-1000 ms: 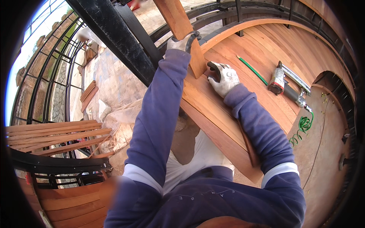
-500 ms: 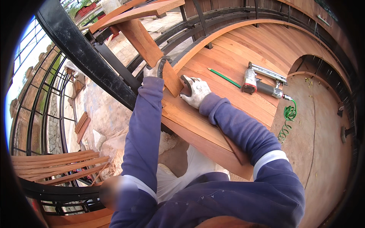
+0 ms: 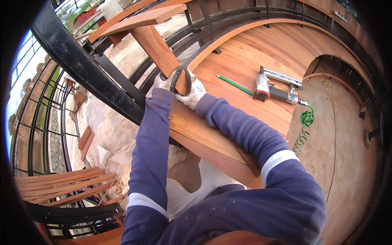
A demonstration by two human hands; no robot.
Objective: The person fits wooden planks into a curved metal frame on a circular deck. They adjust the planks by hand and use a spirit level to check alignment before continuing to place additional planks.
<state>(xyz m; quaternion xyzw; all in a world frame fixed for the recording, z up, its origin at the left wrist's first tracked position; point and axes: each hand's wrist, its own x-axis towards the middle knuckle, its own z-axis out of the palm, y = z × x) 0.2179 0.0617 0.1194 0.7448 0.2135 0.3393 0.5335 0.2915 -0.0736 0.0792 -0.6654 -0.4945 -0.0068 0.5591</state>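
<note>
Wooden board [image 3: 157, 51] is between the two hands, near the middle of the view and a bit toward 11 o'clock. It is tilted, with its low end by the hands and its top end pointing to 11 o'clock. Up there it goes behind a flat plank [image 3: 147, 19]; I cannot tell if the two touch.

The left hand [image 3: 162, 82] is curled around the board's left edge. The right hand [image 3: 195, 93] is curled around its right edge, so together they squeeze the low end. Both wear white and dark gloves. The hands hide the board's tip, so I cannot tell what it sits on.

Around and below them is a wooden tabletop [image 3: 253, 51] with a curved rim. From the hands, a green pencil [image 3: 234, 85] lies on it at 3 o'clock, its tip pointing to 10 o'clock. Just past the pencil is a red, silver and black nail gun [image 3: 263, 87]. A curly green hose [image 3: 307, 118] hangs from it toward 5 o'clock.

A thick black beam [image 3: 81, 61] slants by, between 9 and 10 o'clock. Long wood strips [image 3: 61, 183] lie near 8 o'clock.
</note>
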